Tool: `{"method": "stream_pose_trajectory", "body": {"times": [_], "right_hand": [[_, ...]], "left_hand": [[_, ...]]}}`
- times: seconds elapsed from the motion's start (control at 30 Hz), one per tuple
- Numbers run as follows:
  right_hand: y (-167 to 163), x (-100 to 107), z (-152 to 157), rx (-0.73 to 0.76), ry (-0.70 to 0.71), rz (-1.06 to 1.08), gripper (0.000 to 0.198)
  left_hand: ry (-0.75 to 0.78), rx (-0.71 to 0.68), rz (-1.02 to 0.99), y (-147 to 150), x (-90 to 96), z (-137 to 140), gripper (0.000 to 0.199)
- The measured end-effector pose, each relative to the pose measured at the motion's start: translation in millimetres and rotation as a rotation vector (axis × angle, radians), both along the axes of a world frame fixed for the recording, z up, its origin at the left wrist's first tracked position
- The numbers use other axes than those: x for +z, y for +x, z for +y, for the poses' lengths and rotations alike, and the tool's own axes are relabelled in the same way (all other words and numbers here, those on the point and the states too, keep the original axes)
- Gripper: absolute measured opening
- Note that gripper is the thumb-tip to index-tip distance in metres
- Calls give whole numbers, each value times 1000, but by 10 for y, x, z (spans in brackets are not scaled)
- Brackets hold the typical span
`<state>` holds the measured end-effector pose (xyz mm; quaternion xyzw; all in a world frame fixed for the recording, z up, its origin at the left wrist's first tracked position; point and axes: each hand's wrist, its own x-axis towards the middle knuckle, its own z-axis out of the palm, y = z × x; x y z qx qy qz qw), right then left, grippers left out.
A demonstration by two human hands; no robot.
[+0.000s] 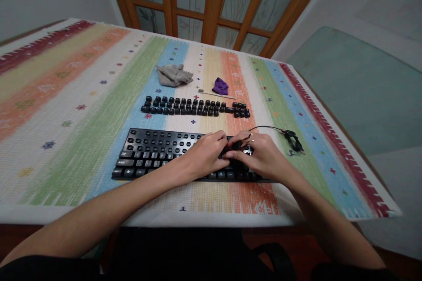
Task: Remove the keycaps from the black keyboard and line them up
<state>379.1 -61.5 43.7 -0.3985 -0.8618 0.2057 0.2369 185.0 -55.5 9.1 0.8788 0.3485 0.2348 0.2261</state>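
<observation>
A black keyboard lies on the table near its front edge. Its upper rows show bare switches, while keycaps sit on the lower rows at the left and along the bottom. My left hand and my right hand meet over the keyboard's right part. Both have their fingers bent and drawn together, with the fingertips almost touching. Something dark is between them, too hidden to name. A ring shows on my right hand. Beyond the keyboard, loose black keycaps stand in rows on the cloth.
Past the loose keycaps lie a grey cloth, a purple cloth and a thin brush. The keyboard's coiled cable rests at the right. A striped tablecloth covers the table; wooden glazed doors stand behind.
</observation>
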Motion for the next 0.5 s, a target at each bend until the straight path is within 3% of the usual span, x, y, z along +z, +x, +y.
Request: {"method": "stream_pose_trajectory", "body": {"times": [0.23, 0.5], "right_hand": [[7, 0, 4, -1, 0, -50, 15], [-10, -40, -47, 29, 106, -75, 11]], "left_hand": [[-38, 6, -49, -19, -18, 27, 16], [0, -83, -114, -210, 43, 71, 20]]}}
